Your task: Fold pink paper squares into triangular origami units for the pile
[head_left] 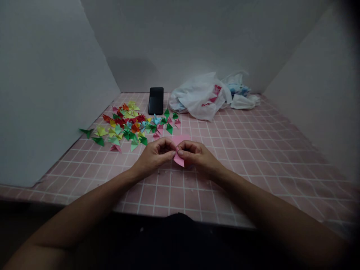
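Both my hands meet over the middle of the pink tiled table (253, 150). My left hand (154, 155) and my right hand (197, 155) pinch a small pink paper piece (179, 159) between their fingertips, fingers curled closed on it. The paper's upper part shows above my knuckles and a rounded corner hangs below. Just beyond my hands lies a scattered pile of folded paper triangles (128, 125) in green, yellow, red, blue and pink.
A black phone (156, 100) lies flat near the back wall. White plastic bags (202, 96) with blue and red contents sit at the back right. Grey walls enclose the table on the left, back and right.
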### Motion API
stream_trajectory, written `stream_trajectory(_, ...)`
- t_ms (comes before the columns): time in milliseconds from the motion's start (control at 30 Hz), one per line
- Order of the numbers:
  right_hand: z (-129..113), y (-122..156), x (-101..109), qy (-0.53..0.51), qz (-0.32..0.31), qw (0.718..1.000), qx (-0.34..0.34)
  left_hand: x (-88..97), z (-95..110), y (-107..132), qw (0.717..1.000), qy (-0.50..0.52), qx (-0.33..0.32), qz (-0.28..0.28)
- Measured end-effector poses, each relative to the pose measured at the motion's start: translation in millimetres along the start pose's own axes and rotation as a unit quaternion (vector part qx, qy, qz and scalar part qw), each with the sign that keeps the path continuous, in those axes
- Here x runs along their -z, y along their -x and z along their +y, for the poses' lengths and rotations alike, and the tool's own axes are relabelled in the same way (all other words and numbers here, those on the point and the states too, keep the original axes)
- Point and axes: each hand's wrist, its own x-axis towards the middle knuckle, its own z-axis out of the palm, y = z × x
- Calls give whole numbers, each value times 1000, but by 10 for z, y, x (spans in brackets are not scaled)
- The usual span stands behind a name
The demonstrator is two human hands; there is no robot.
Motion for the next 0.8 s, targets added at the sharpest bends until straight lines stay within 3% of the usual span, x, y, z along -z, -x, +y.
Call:
stream_trajectory(233, -8, -8, -2, 2, -7, 1000, -9, -3, 14, 20, 996, -64, -66, 3)
stream_trajectory(567, -37, 2, -9, 25, 2, 1000, -5, 30, 22, 13, 988, -127, -91, 1)
stream_trajectory(800, -24, 24, -39, 25, 18, 1000, 7, 0, 23, 47, 963, -207, -163, 62)
